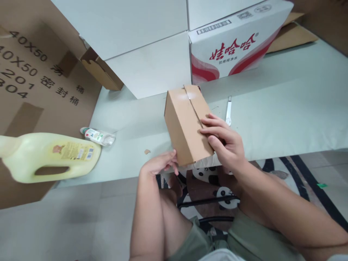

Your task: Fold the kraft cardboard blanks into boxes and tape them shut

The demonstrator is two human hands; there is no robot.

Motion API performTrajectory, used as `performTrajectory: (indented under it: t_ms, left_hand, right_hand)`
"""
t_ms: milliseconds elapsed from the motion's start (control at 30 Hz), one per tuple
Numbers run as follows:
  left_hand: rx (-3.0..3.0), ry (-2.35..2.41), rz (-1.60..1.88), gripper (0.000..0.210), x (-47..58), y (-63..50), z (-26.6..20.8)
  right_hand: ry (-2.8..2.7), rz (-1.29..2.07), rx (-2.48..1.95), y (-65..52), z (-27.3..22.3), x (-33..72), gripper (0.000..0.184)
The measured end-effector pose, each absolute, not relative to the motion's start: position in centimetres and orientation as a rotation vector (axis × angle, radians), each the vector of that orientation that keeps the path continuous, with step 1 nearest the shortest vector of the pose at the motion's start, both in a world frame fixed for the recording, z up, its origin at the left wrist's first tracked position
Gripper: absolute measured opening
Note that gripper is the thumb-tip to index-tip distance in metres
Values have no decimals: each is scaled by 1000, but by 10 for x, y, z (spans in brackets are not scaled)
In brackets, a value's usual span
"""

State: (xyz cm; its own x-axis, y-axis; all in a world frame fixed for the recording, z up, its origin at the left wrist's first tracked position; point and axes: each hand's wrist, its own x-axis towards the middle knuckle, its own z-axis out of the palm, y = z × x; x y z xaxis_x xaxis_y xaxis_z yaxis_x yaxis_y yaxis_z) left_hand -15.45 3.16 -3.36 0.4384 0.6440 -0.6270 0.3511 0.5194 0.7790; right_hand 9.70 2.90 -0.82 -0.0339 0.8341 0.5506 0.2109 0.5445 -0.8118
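A brown cardboard box (181, 125) sits at the front edge of the table, its near end by the edge. Its top flaps meet along a seam, and a strip of shine lies at the far end. My left hand (161, 163) is closed at the near left corner, thumb against the side and fingers curled below. Across the top, by the seam, my right hand (227, 141) rests with its fingers stretched and slightly apart. A white utility knife (228, 111) lies on the table beyond the right hand.
To the left are a yellow jug (51, 156), a small clear bottle (98, 136) and a large printed carton (40, 72). White boxes (152, 65) and a red-and-white carton (231, 50) stand behind. A cardboard scrap (147, 151) lies on the pale green table cover (285, 105).
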Motion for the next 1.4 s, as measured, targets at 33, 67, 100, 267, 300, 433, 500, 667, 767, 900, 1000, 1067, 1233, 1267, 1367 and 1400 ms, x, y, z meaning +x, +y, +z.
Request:
performTrajectory:
  t_ms: [33, 67, 100, 267, 300, 433, 500, 667, 767, 900, 1000, 1067, 1233, 1267, 1367, 1400]
  left_hand:
    - [1109, 1149, 156, 70, -155, 32, -34]
    - [1160, 1161, 127, 67, -156, 33, -35]
    - [1215, 1210, 166, 61, -158, 35, -36]
    - [1298, 1646, 1376, 51, -167, 50, -46]
    - [1309, 1607, 1602, 55, -168, 52, -46]
    - [1491, 1414, 1766, 47, -170, 53, -37]
    - [1491, 1403, 1728, 37, -170, 52, -33]
    - [1431, 1365, 1743, 31, -169, 52, -33]
    - [1414, 1357, 1749, 30, -168, 53, -35]
    - [1398, 1364, 1751, 31, -166, 53, -34]
    - [1399, 1396, 1748, 32, -165, 53, -33]
    - [1392, 1393, 1754, 31, -164, 52, -33]
    - [1407, 1380, 1750, 31, -158, 50, -35]
    - [1422, 1386, 1745, 31, -156, 50, -35]
    - [1478, 1406, 1748, 30, -146, 49, -36]
    - [1499, 1413, 1754, 30, -143, 48, -36]
  right_hand:
    - [-1542, 656, -955, 32, -10, 99, 25]
    - [-1539, 674, -983, 34, -11, 100, 24]
    - [-1555, 690, -998, 36, -13, 101, 24]
    - [-1845, 813, -857, 37, -13, 90, 23]
    - [-1921, 852, -792, 36, -11, 86, 24]
    - [-2046, 973, -579, 27, -6, 74, 26]
    - [-1945, 989, -603, 29, -5, 78, 29]
    - [-1635, 665, -1505, 57, -20, 122, 28]
    - [-1692, 530, -2021, 75, -38, 150, 46]
    - [-1874, 442, -2214, 85, -53, 163, 45]
    - [-1848, 455, -2216, 87, -49, 158, 27]
    - [-1751, 533, -2172, 86, -41, 152, 20]
    - [-1482, 698, -1626, 62, -10, 136, 11]
    - [-1460, 685, -1488, 53, -3, 133, 7]
    - [-1414, 586, -1195, 25, 19, 123, 7]
    - [-1430, 565, -1130, 16, 25, 119, 7]
